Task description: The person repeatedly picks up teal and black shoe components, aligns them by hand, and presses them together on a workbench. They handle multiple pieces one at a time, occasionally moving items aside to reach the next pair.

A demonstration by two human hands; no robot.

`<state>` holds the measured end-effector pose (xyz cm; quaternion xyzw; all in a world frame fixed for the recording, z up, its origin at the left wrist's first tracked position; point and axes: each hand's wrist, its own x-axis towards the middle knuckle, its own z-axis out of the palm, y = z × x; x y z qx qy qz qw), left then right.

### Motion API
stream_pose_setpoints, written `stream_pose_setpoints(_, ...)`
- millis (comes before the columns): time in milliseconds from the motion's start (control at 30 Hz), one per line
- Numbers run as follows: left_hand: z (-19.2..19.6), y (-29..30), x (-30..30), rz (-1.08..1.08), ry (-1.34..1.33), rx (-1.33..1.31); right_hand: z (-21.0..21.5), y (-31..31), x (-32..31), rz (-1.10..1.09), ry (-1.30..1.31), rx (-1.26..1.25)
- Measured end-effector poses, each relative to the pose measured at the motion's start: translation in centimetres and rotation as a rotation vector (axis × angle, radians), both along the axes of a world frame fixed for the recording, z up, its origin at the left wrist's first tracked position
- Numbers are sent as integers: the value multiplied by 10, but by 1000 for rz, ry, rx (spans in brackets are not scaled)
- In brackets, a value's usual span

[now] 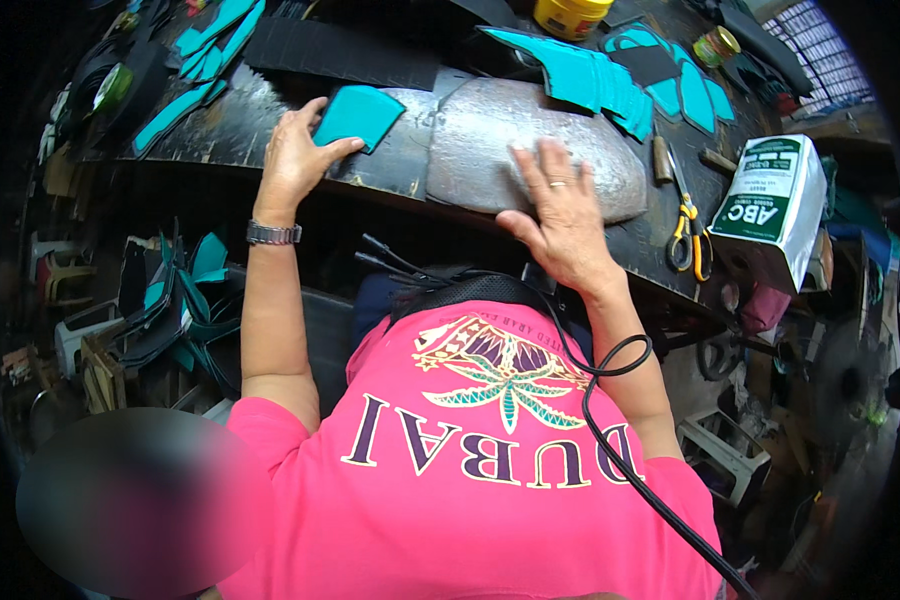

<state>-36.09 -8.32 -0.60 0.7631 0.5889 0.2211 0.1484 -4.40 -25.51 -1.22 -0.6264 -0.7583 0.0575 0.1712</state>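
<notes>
My left hand pinches a small teal panel with dark edges at its left side, thumb along the near edge and fingers behind. The panel lies at or just above the dark worktable; I cannot tell whether it touches. To its right is a worn, greyish slab with a rounded right end. Over the slab's near right part my right hand is spread with its palm down, holding nothing. A fanned stack of teal cut pieces overlaps the slab's far edge.
Right of the slab are yellow-and-black handled scissors, a wooden-handled tool and a green-and-white box-shaped can. Behind stand a yellow tub and a small jar. A black cable crosses my right side.
</notes>
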Motion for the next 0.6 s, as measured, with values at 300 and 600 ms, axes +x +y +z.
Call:
stream_pose_setpoints(300, 0, 8, -5, -50, -562, -219, 24, -46, 25, -59, 1331, -45)
stream_pose_setpoints(600, 59, -19, 61, -592, -794, -484, 14, -122, 129, -877, 1322, 378)
